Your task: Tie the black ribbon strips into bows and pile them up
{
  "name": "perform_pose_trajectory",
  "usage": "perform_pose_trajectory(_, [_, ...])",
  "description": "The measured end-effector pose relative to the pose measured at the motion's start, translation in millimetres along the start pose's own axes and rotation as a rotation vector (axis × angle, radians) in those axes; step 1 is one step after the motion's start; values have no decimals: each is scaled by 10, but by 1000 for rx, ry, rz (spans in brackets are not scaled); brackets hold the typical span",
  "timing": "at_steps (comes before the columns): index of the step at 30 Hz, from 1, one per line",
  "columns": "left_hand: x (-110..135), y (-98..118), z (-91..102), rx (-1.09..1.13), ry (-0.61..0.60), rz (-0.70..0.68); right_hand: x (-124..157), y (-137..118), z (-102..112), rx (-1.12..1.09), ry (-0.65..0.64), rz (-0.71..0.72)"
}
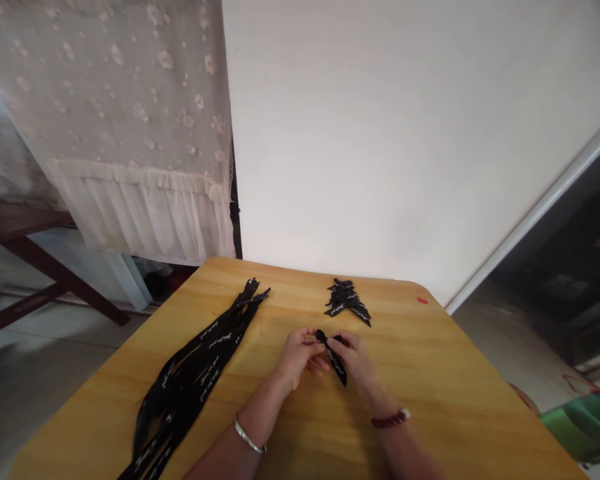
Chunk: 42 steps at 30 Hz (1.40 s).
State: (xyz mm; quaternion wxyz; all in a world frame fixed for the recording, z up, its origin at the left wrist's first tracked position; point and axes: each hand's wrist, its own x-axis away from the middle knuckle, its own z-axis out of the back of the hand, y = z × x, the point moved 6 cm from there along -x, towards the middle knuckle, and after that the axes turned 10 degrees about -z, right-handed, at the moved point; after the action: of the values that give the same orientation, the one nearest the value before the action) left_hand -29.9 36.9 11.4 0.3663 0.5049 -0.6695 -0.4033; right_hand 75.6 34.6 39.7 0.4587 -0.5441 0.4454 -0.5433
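Between my two hands, just above the table, is a black ribbon (337, 368) with white lettering, looped at the top with a tail hanging down to the right. My left hand (303, 357) pinches its upper left part between thumb and fingers. From the other side my right hand (351, 355) grips the ribbon near its middle. Beyond the hands lies a small pile of black ribbon bows (349, 300) with pointed ends. To the left a bundle of long black printed ribbons (200, 363) stretches toward the front edge.
The wooden table (430, 400) stands against a white panel (405, 133). A small red object (423, 301) lies near its far right corner. At left hang a lace curtain (145, 120) and a dark wooden frame (55, 280). Something green (585, 427) is at the lower right.
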Motion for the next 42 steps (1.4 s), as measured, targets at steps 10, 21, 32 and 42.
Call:
perform_pose_trajectory(10, [-20, 44, 96, 69, 90, 23, -63, 71, 103, -42, 43, -8])
perform_pose_trajectory(21, [-36, -42, 6, 184, 26, 21, -32, 9, -15, 37, 15, 35])
perform_pose_trajectory(32, [-50, -40, 45, 264, 82, 60, -56, 11, 57, 24, 71, 46])
perform_pose_trajectory(42, [-39, 67, 97, 92, 63, -7, -46, 126, 69, -204, 10, -104])
